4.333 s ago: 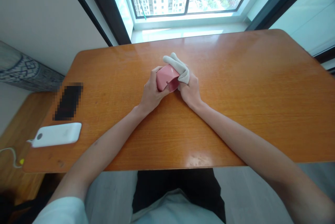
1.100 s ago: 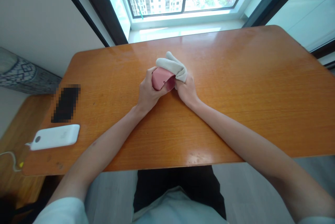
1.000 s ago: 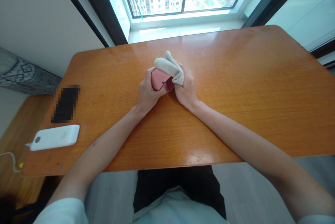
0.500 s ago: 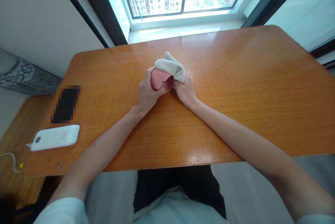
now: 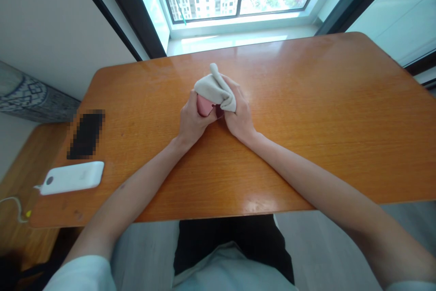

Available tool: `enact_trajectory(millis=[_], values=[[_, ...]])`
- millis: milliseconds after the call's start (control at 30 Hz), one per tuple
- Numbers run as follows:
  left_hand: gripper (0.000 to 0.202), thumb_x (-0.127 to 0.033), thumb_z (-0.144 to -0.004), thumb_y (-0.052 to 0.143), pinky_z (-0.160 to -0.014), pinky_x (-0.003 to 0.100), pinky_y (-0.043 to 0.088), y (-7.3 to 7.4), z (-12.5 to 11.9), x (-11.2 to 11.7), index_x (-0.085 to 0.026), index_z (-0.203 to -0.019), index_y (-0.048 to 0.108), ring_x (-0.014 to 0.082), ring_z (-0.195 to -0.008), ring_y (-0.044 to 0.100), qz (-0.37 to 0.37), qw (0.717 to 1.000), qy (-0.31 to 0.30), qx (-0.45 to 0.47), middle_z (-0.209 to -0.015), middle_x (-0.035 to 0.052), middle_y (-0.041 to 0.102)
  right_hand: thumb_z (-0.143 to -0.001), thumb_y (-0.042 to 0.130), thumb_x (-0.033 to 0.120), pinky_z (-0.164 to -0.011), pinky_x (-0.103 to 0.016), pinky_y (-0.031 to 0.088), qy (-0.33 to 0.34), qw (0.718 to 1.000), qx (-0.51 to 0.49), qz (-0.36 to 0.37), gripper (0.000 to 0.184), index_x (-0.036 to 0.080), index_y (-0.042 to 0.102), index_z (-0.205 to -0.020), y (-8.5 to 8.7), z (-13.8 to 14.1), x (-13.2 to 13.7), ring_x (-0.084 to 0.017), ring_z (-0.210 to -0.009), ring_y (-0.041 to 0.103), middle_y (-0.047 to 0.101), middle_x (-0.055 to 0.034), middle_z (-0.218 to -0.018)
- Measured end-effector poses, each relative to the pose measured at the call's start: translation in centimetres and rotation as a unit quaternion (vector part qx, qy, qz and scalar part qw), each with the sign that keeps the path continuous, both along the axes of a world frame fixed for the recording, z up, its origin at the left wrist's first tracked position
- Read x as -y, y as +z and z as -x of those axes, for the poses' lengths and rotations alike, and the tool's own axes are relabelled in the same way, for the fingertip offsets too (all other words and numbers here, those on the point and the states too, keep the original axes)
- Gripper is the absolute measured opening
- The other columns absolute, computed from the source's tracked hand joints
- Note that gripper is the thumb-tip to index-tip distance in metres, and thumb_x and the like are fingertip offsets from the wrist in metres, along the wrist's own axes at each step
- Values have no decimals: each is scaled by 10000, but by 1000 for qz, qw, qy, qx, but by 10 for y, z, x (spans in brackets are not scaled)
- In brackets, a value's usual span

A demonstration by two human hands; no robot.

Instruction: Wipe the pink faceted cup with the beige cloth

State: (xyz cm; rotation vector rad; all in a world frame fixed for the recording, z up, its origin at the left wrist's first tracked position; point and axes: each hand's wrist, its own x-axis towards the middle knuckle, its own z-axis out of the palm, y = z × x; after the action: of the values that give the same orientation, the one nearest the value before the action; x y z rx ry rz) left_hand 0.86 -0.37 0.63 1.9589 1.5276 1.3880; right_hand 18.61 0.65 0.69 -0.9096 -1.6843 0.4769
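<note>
1. One pink faceted container (image 5: 205, 106) is held above the desk (image 5: 327, 123), within the left fingers; its upper part is hidden by the cloth.
2. One white cloth (image 5: 213, 90) is bunched against the container, to the left of the right fingers, with one folded end pointed away from the body.
3. Two bare hands are seen. By the left hand (image 5: 191, 118) the container is gripped, its fingers partly bent round the left side, its thumb laid along the near side.
4. By the right hand (image 5: 240, 116) the cloth is grasped, its fingers curled closely round it; the fingertips are hidden.
5. Two forearms, left (image 5: 146, 184) and right (image 5: 299, 175), are stretched forward and angled inward.
6. One white device (image 5: 72, 177) and one pixelated dark rectangle (image 5: 86, 135) are placed well left of the left fingers.
</note>
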Motion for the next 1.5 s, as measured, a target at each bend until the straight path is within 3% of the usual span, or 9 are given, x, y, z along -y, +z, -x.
enact_trajectory(millis=[133, 300, 400, 567, 733, 900, 1000, 1300, 1500], values=[[588, -491, -864, 832, -799, 306, 567, 5, -2, 3, -258, -1356, 606, 183, -885, 723, -14, 1000, -16, -6, -1150, 31, 791, -1032, 543, 302, -1300, -514, 528, 14, 997, -36, 72, 516, 320, 612, -1542, -8, 0, -8, -243, -1430, 691, 720, -44, -1563], [498, -455, -802, 883, -712, 325, 569, -5, 5, 0, -245, -1170, 620, 194, -780, 703, 9, 1000, -4, 1, -941, 7, 774, -1073, 543, 330, -1401, -610, 386, -8, 994, 89, -56, 562, 381, 526, -1633, 4, 1, 12, -315, -1681, 431, 514, -8, -1765], [396, -489, -826, 849, -709, 343, 579, -9, 8, -3, -225, -1052, 657, 212, -796, 715, 19, 1000, -24, 1, -948, 46, 799, -1072, 552, 323, -1424, -650, 330, 10, 985, 144, -96, 540, 435, 563, -1600, 11, 2, 21, -347, -1719, 357, 510, 50, -1761], [488, -493, -783, 877, -678, 316, 535, -3, 3, -1, -232, -1133, 658, 181, -730, 666, 8, 1000, 3, 0, -905, 11, 770, -1088, 526, 390, -1385, -570, 420, 0, 998, 50, -37, 533, 375, 525, -1621, 2, 1, 5, -288, -1631, 503, 549, -21, -1733], [576, -486, -860, 824, -767, 311, 558, 3, -1, 3, -264, -1351, 619, 184, -852, 717, -19, 1000, -9, -7, -1094, 22, 787, -1036, 555, 344, -1291, -527, 534, 13, 997, -28, 70, 543, 348, 566, -1578, -10, -2, -12, -258, -1414, 700, 727, -30, -1550], [437, -464, -793, 870, -695, 321, 560, -5, 6, -1, -238, -1107, 669, 194, -765, 698, 14, 1000, 0, -4, -916, 15, 787, -1072, 567, 382, -1395, -604, 392, 4, 993, 91, -70, 550, 389, 538, -1621, 4, 0, 11, -325, -1665, 452, 529, -8, -1752], [358, -511, -830, 831, -714, 344, 586, -9, 9, -4, -221, -995, 700, 221, -808, 729, 27, 999, -36, -12, -935, 49, 818, -1089, 546, 358, -1432, -622, 326, 21, 986, 132, -102, 501, 434, 583, -1582, 11, 2, 21, -336, -1699, 396, 531, 44, -1747], [601, -520, -845, 848, -764, 306, 565, 3, -1, 2, -241, -1332, 633, 180, -843, 722, -10, 1000, 2, -1, -1087, 26, 804, -1120, 485, 430, -1328, -496, 517, 7, 998, -5, 57, 473, 337, 569, -1576, -4, -2, -6, -247, -1505, 638, 673, -20, -1623], [403, -539, -773, 885, -640, 310, 556, -9, 9, -4, -222, -947, 709, 205, -739, 719, 29, 999, -14, 8, -850, 24, 804, -1109, 509, 351, -1423, -628, 345, 18, 984, 132, -118, 537, 418, 514, -1641, 8, 1, 17, -344, -1706, 381, 493, 19, -1769]])
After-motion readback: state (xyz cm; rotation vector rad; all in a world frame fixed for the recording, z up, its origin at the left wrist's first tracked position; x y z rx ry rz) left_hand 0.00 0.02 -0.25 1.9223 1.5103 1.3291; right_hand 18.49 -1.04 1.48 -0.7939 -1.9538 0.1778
